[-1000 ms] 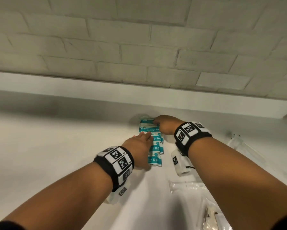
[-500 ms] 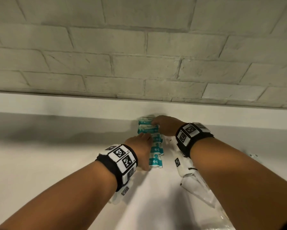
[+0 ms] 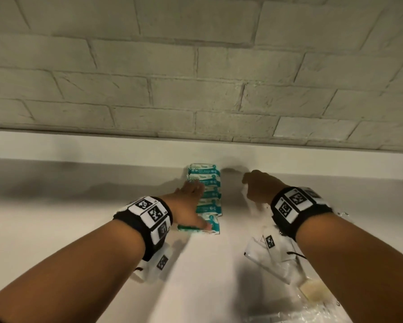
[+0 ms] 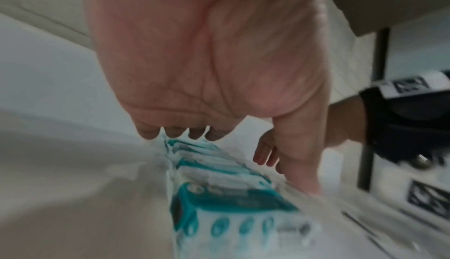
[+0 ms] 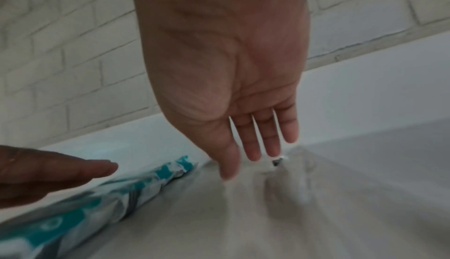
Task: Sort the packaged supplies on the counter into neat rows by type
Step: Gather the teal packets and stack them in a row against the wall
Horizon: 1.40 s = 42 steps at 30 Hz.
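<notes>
Resting along the teal packets' (image 3: 205, 197) left edge, the left hand (image 3: 191, 206) lies flat, fingers straight; the right hand (image 3: 258, 187) (fingers spread, holding nothing) hovers beside them over the counter (image 3: 79, 217).

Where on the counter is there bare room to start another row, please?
Left of the teal packet row, past the left hand, the counter lies bare. A narrower strip runs between that row and the right hand. Near right is crowded with clear packets.
</notes>
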### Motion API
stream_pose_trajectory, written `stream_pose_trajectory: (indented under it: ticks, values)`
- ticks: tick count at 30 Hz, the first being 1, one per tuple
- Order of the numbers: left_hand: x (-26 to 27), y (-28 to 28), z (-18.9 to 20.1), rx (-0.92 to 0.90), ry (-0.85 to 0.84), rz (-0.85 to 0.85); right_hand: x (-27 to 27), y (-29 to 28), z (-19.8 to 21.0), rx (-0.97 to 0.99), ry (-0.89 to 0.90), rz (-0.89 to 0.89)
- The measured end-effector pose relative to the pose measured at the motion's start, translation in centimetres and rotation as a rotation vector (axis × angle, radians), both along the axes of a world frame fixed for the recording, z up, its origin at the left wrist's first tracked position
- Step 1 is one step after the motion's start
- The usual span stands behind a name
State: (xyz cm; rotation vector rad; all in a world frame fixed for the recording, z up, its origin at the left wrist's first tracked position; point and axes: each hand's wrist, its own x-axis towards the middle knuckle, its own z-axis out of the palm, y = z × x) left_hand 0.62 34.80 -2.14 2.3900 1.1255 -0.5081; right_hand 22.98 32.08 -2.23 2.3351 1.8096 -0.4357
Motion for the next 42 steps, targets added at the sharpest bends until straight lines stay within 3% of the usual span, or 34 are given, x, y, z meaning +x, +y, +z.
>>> stream_pose_trajectory:
  ticks: [4, 7, 9, 12, 16, 19, 24, 29, 33, 37, 42]
  values:
    - [0.2, 1.2, 1.8, -0.125, -0.362, 0.366, -1.8, 0.9, 0.9, 0.092, 0.522, -0.218]
    - [0.4, 2.4, 1.4, -0.338, -0.550, 0.631, -4.2, 1.1, 0.8, 0.157, 1.002, -0.432]
    - [0.5, 3.1, 0.0, -0.461, -0.646, 0.723, -5.3, 1.7, 0.2, 0.181, 1.113, -0.509]
    - [0.9, 4.1, -2.1, -0.492, -0.740, 0.768, -5.5, 2.1, -0.5, 0.177, 1.060, -0.493]
    - [0.0, 2.8, -1.4, -0.509, -0.855, 0.945, -4.3, 1.7, -1.4, 0.179, 1.008, -0.542]
    - [-0.6, 2.3, -2.1, -0.656, -1.026, 1.039, -3.7, 0.7, -1.7, 0.136, 0.882, -0.564]
    - [-0.9, 0.8, -2.1, -0.642, -1.099, 1.059, -4.6, -2.0, 0.0, 0.043, 0.820, -0.501]
    - [-1.9, -2.2, -1.8, -0.668, -1.181, 1.014, -6.0, -4.8, 3.0, -0.148, 0.494, -0.180]
    - [-1.4, -3.9, -1.3, -0.757, -1.249, 0.929, -6.6, -6.7, 3.0, -0.234, 0.564, -0.056]
    - [-1.1, -3.5, -2.1, -0.787, -1.248, 0.883, -7.6, -6.7, 1.9, -0.189, 0.422, 0.017]
    - [-0.9, -3.4, -2.8, -0.796, -1.206, 0.881, -7.8, -6.5, 0.7, -0.119, 0.383, 0.018]
